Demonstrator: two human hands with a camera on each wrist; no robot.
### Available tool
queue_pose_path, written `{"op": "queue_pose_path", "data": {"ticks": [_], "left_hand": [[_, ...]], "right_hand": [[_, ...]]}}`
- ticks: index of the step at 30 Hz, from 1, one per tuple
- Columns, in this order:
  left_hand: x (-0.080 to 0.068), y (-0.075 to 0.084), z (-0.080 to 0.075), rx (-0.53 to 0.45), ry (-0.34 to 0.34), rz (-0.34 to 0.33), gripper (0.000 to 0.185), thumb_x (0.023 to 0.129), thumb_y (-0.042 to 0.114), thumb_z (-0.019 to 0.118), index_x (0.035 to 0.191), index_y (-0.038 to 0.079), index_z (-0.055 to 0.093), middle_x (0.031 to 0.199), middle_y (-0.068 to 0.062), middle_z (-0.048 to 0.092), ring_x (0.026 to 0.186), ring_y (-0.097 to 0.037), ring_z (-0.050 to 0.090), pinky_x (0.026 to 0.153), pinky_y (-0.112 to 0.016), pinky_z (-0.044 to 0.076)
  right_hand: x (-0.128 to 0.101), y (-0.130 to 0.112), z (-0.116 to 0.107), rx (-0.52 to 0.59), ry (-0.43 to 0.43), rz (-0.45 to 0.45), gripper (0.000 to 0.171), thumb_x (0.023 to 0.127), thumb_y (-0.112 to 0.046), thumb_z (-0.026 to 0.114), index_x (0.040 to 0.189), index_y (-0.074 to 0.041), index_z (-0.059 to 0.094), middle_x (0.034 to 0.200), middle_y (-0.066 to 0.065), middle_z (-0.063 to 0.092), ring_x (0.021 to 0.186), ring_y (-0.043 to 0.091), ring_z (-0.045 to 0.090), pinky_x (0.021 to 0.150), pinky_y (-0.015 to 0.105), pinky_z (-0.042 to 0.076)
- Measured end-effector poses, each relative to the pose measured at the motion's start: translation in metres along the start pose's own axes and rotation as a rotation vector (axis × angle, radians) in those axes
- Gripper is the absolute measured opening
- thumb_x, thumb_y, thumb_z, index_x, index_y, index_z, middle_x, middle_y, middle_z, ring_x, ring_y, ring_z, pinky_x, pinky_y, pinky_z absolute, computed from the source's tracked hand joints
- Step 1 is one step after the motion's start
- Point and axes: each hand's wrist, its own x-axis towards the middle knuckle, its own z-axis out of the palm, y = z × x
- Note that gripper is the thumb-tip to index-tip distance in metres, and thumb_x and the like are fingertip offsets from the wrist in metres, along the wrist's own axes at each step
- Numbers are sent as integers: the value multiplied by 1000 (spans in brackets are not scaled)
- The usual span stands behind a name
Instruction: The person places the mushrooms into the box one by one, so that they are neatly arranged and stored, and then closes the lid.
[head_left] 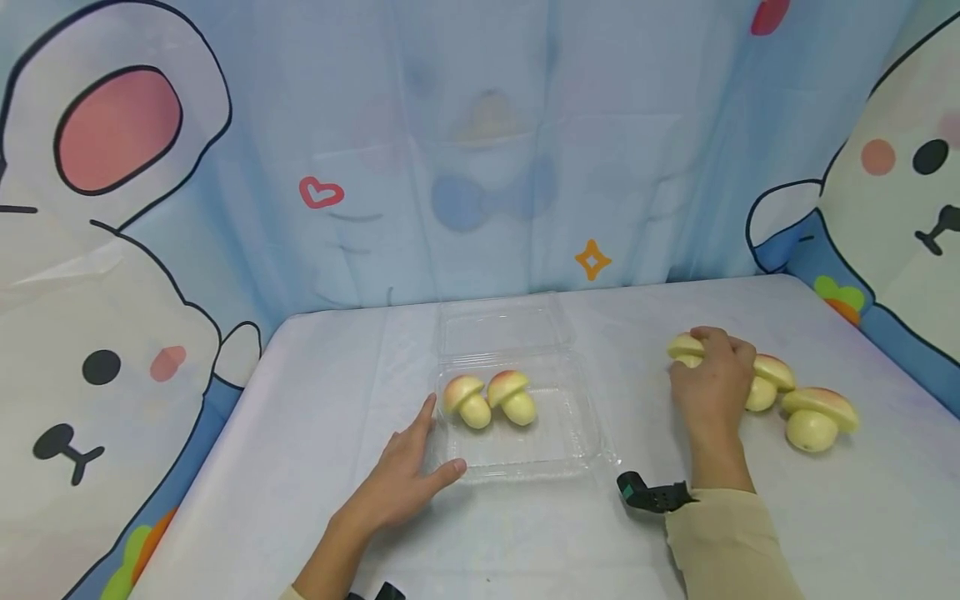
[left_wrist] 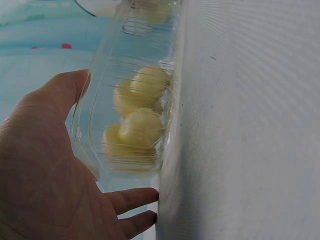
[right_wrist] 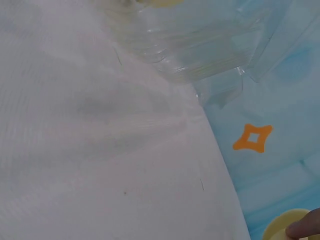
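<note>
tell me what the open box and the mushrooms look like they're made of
Box: thin clear plastic, glossy; the table shows through and its walls are ribbed. Mushrooms: probably foam or soft plastic, matte, with smooth, uniform yellow stems and red-tinged caps. The right hand grips one, but no denting shows.

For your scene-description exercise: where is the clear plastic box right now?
In the head view the clear plastic box sits mid-table with its lid open, two toy mushrooms inside; the left hand touches its left edge.
</note>
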Motion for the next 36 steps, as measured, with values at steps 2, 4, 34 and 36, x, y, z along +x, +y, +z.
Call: {"op": "queue_pose_path", "data": {"ticks": [2, 4, 34, 36], "left_hand": [[0, 0, 0, 2, 1, 0, 96, 99, 53, 63, 168, 20, 6, 166, -16, 36, 156, -35, 29, 128, -61, 9], [0, 0, 0, 1, 2, 2, 96, 99, 52, 63, 168, 20, 6, 166, -16, 35, 157, -34, 29, 128, -61, 8], [-1, 0, 0, 0, 1, 5, 97, 98, 54, 63, 168, 20, 5, 166, -16, 37, 156, -33, 29, 129, -60, 9], [-1, 0, 0, 0, 2, 6, 97, 98, 53, 63, 168, 20, 5, 166, -15, 37, 156, -33, 29, 129, -60, 9]], "right_hand": [[1, -2, -1, -11, -23, -2, 56, 93, 1, 59, 148, -3, 52, 157, 28, 33, 140, 48, 38, 114, 64, 33], [1, -4, -3, -25, -48, -12, 55, 94, 0, 59, 148, -2, 51, 157, 29, 33, 140, 48, 38, 114, 65, 34], [-11, -45, -27, -48, -116, -189, 56, 95, -9, 67, 149, -4, 52, 154, 30, 40, 140, 52, 38, 112, 71, 34], [-12, -47, -28, -47, -118, -193, 56, 96, -9, 68, 149, -4, 52, 154, 30, 40, 140, 51, 39, 112, 70, 34]]}}
